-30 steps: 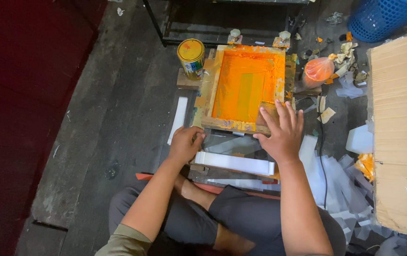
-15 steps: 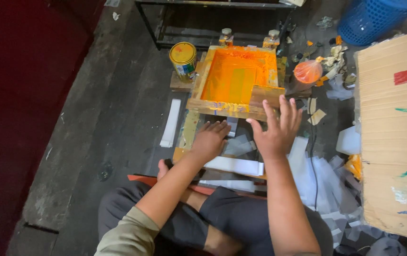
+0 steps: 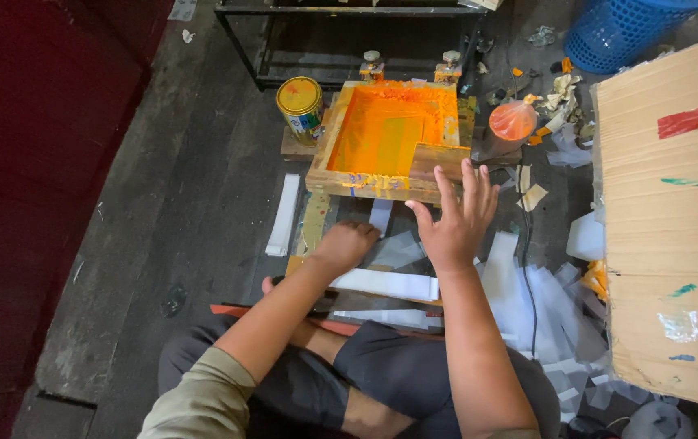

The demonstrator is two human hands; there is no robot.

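A wooden screen-printing frame [image 3: 341, 183], its mesh covered in orange ink, is tilted up on hinges in front of me. My right hand [image 3: 455, 215] has its fingers spread against the frame's front edge near the right corner. My left hand [image 3: 347, 244] is curled under the raised frame, resting on the base board by a clear plastic strip [image 3: 398, 248]. Whether it grips the strip cannot be told. A white paper strip [image 3: 388, 284] lies across the board close to my knees.
A yellow-lidded paint can [image 3: 300, 106] stands left of the frame, an orange-stained cup [image 3: 512, 122] right of it. White strips [image 3: 284, 215] lie at left, and many more [image 3: 544, 309] at right. A large cardboard sheet [image 3: 666, 228] fills the right. A blue basket [image 3: 617, 28] sits far right.
The frame's front edge has been lifted by my right hand. My left hand slid from the left side in under the frame, toward the middle of the board.
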